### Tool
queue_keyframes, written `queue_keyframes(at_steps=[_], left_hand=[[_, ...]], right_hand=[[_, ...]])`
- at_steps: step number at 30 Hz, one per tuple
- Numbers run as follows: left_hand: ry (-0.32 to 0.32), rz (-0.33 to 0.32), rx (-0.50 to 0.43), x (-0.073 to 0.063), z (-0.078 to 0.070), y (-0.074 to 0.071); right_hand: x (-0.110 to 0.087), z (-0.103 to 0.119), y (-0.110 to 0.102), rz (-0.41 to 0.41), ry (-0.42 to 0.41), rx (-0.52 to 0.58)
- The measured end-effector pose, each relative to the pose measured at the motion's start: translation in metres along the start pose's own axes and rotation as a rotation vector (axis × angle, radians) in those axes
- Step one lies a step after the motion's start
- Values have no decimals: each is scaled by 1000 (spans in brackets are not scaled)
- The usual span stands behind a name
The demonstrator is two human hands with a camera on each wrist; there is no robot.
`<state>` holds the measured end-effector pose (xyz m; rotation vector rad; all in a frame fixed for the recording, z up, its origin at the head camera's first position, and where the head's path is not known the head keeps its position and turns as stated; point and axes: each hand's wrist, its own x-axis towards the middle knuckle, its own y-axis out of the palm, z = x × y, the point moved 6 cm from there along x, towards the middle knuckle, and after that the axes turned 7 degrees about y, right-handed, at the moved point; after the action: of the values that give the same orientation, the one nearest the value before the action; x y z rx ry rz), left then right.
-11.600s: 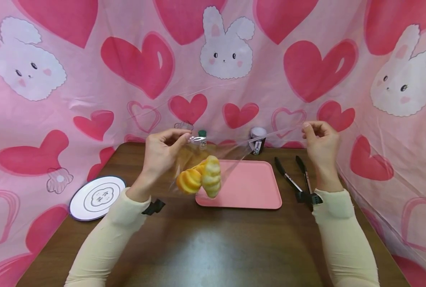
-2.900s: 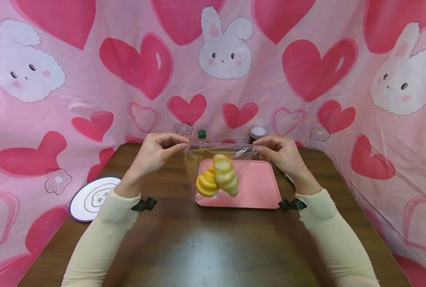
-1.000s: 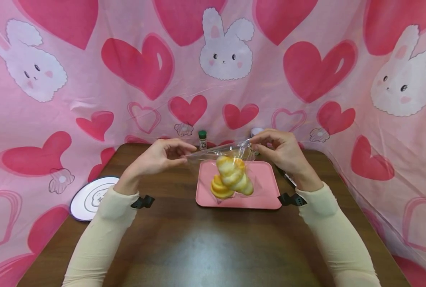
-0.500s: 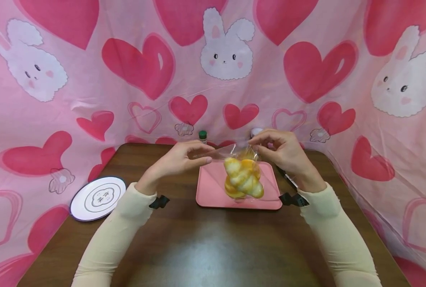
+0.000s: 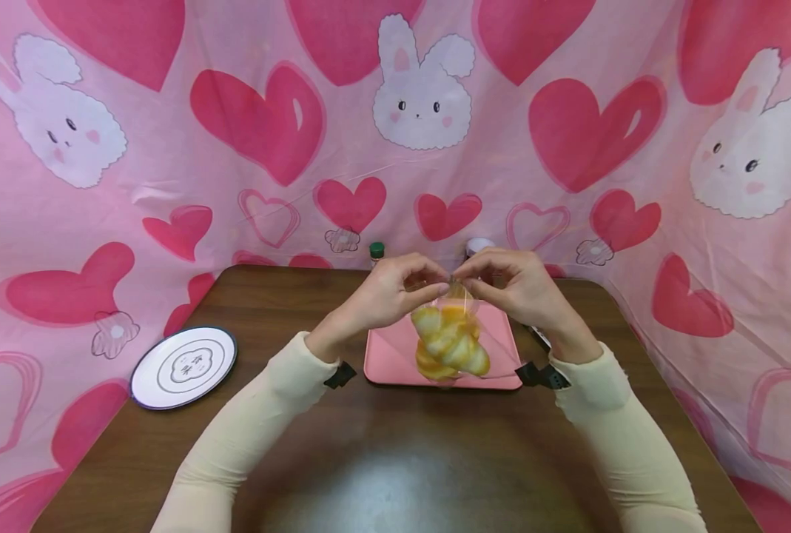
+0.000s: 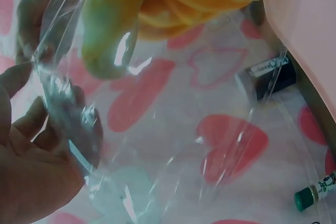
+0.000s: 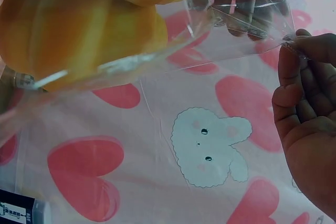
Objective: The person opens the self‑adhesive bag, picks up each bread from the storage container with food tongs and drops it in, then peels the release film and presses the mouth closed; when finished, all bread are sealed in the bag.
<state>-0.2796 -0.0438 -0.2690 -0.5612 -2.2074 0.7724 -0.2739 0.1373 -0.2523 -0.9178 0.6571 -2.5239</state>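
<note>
A clear plastic bag hangs between my two hands with rolls of bread inside, one pale and twisted over yellower ones. My left hand and right hand meet at the bag's top, fingertips almost touching. The left fingers and thumb pinch the film, which the left wrist view shows bunched beside them. In the right wrist view, the right thumb and forefinger nip a corner of the bag. Behind the bread in the head view lies a pink tray on the table.
A white plate with a blue rim stands at the table's left. Behind my hands are a small bottle with a green cap and a dark jar with a white lid. Tongs lie right of the tray, mostly hidden by my right arm.
Over the last second my left hand has moved right, up to the right hand, and the bag's mouth has gathered from stretched wide to narrow. Earlier, the hands held it far apart.
</note>
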Motion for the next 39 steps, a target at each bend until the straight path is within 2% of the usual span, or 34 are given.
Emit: queue_keyframes(at_steps=[8, 12, 16, 24, 32, 39], left_hand=[[-72, -2, -2, -5, 6, 5], [-120, 5, -28, -11, 14, 2], [-141, 1, -40, -21, 22, -3], [-165, -14, 0, -39, 38, -13], [-238, -9, -42, -52, 49, -23], [-211, -6, -123, -61, 48, -33]], right_hand=[[-2, 3, 0, 3, -31, -42], [-3, 1, -4, -15, 8, -28], [-4, -1, -10, -53, 49, 21], [-6, 0, -26, -151, -51, -50], [-6, -1, -34, -191, -109, -7], [-5, -3, -34, -193, -132, 33]])
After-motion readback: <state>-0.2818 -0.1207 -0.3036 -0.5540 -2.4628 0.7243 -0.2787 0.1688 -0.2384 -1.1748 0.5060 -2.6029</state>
